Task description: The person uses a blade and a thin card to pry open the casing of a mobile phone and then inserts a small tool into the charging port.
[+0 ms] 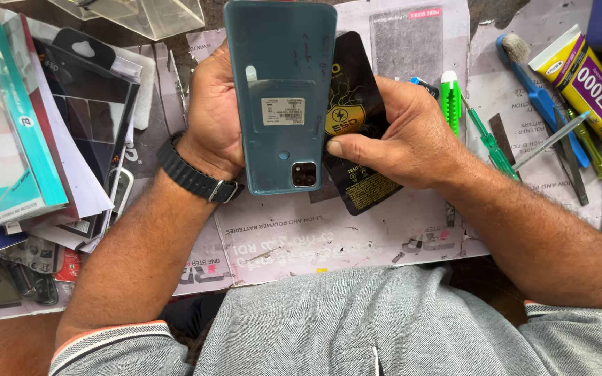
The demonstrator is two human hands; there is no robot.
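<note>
Phone work sits at an early stage, judging by what's in hand. Left hand (212,115), w/ a black ribbed watch strap (193,174) on the wrist, grips the teal-green smartphone (280,90) from its left side, back facing up, camera block toward the person, a white sticker label mid-back. Phone is held upright above the paper-covered bench (329,237), not resting on it. Right hand (405,132) clasps a flat black packet w/ yellow lightning graphic (357,111), thumb pressed on its front; the packet lies partly behind the phone's right edge, touching or nearly so, can't tell which.

Done so far, as far as visible: phone and packet both picked up and brought together. Packet looks unopened, though its top edge is hidden behind the phone, so not certain. Phone back shows no gap or lifted cover from this angle; screen side is hidden.

Tools look untouched and lie well right of the hands: green-handled utility knife (450,101), green screwdriver (490,143), blue brush (534,90), metal tweezers (550,141), yellow-purple glue tube (587,80). Stack of teal and black accessory packs (43,132) sits left of the left forearm. Opening the packet and any fitting appears left to do.
</note>
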